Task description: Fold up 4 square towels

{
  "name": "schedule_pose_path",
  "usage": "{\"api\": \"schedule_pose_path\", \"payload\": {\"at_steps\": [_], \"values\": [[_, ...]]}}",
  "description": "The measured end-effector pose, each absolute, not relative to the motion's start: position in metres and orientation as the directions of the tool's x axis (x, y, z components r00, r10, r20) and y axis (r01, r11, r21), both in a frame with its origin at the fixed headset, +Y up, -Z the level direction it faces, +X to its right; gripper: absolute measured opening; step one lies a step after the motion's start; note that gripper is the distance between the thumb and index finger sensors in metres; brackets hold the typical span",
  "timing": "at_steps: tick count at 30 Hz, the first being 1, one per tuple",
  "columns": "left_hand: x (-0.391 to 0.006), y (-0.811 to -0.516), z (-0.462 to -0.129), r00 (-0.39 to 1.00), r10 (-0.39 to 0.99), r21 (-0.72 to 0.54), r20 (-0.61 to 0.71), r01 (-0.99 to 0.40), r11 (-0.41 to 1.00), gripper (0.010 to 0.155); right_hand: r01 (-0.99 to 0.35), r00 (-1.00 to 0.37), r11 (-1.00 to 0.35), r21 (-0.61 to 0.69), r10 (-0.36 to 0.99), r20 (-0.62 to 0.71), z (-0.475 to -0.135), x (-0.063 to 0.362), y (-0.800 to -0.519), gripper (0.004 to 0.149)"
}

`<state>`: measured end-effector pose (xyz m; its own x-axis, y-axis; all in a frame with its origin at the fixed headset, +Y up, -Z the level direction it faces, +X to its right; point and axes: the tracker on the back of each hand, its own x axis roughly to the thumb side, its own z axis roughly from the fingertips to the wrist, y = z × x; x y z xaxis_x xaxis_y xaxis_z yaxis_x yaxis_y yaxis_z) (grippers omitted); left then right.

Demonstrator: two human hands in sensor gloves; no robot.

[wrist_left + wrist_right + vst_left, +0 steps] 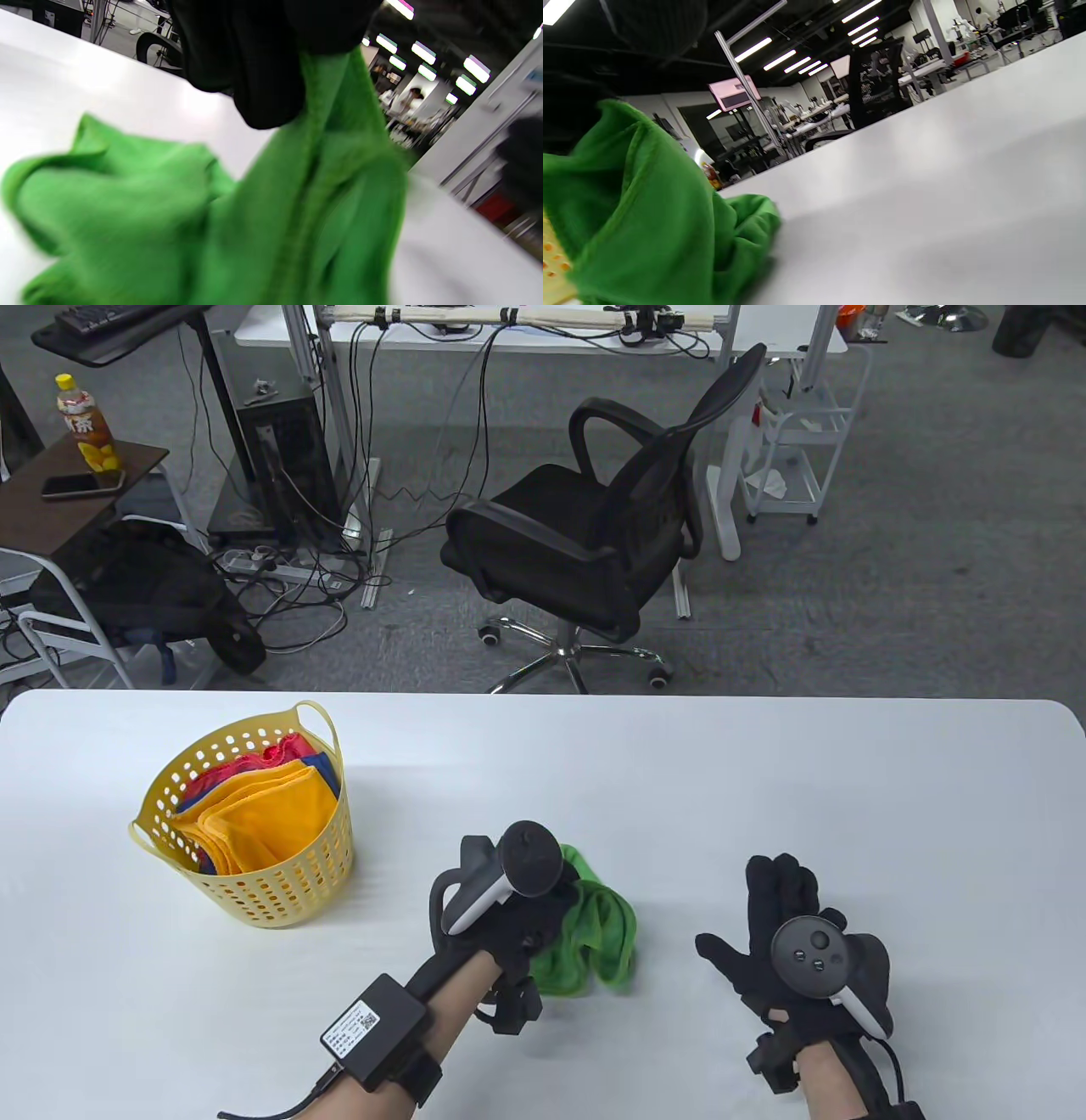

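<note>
On the white table [764, 780] the left hand [501, 916] grips a crumpled green towel [594, 933], its gloved fingers [263, 76] closed on a hemmed edge of the cloth, as the left wrist view shows from close up. The towel hangs in loose bunched folds from that grip, and its lower part rests on the table surface, spreading toward four o'clock from the hand. The right hand [789, 933] lies well apart from the towel at three o'clock of it, fingers spread and extended, holding nothing; whether its palm touches the table cannot be told. From the right wrist view the green towel [640, 220] fills the left side, with bare tabletop stretching away to the right. At ten o'clock from the left hand stands a yellow perforated basket [280, 891] with two loop handles, and inside it lie folded towels: an orange towel [263, 814] on top, with red and blue cloth showing behind it toward the basket's far rim.
</note>
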<state>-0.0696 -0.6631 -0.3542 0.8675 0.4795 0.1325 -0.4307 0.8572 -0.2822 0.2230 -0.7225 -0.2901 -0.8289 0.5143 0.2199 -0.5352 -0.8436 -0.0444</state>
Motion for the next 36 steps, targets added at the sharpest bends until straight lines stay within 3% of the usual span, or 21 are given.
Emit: {"api": "schedule_pose_path", "payload": {"at_steps": [8, 13, 15, 19, 22, 25, 28, 31, 34, 36], "values": [[-0.046, -0.603, -0.339, 0.748, 0.634, -0.265, 0.198, -0.582, 0.769, 0.041, -0.713, -0.684, -0.691, -0.118, 0.65, 0.33, -0.268, 0.2, -0.7, 0.085], [-0.029, -0.566, -0.328, 0.748, 0.609, -0.208, 0.263, -0.572, 0.793, 0.041, -0.793, -0.605, -0.585, -0.17, 0.722, 0.336, -0.255, 0.196, -0.686, 0.079], [-0.024, -0.555, -0.323, 0.752, 0.596, -0.183, 0.281, -0.567, 0.803, 0.041, -0.796, -0.604, -0.539, -0.275, 0.735, 0.308, -0.248, 0.2, -0.68, 0.074], [-0.019, -0.546, -0.319, 0.755, 0.585, -0.164, 0.296, -0.563, 0.81, 0.041, -0.723, -0.679, -0.551, -0.417, 0.678, 0.282, -0.243, 0.216, -0.666, 0.062], [-0.02, -0.543, -0.319, 0.746, 0.6, -0.148, 0.29, -0.584, 0.798, 0.041, -0.745, -0.651, -0.563, -0.358, 0.732, 0.203, -0.248, 0.227, -0.67, 0.073], [-0.02, -0.536, -0.319, 0.734, 0.618, -0.125, 0.281, -0.611, 0.782, 0.041, -0.814, -0.578, -0.547, -0.196, 0.796, 0.18, -0.253, 0.223, -0.678, 0.088], [-0.016, -0.529, -0.314, 0.687, 0.659, -0.159, 0.306, -0.645, 0.747, 0.042, -0.834, -0.551, -0.525, -0.17, 0.804, 0.221, -0.245, 0.204, -0.675, 0.089], [-0.005, -0.527, -0.305, 0.648, 0.682, -0.215, 0.338, -0.652, 0.727, 0.042, -0.825, -0.562, -0.51, -0.243, 0.786, 0.26, -0.231, 0.187, -0.665, 0.081], [0.008, -0.527, -0.295, 0.673, 0.623, -0.215, 0.398, -0.592, 0.777, 0.041, -0.82, -0.564, -0.482, -0.31, 0.773, 0.289, -0.223, 0.185, -0.658, 0.074], [0.018, -0.53, -0.287, 0.746, 0.481, -0.147, 0.46, -0.47, 0.87, 0.041, -0.831, -0.54, -0.444, -0.334, 0.788, 0.296, -0.221, 0.192, -0.654, 0.072]]}}
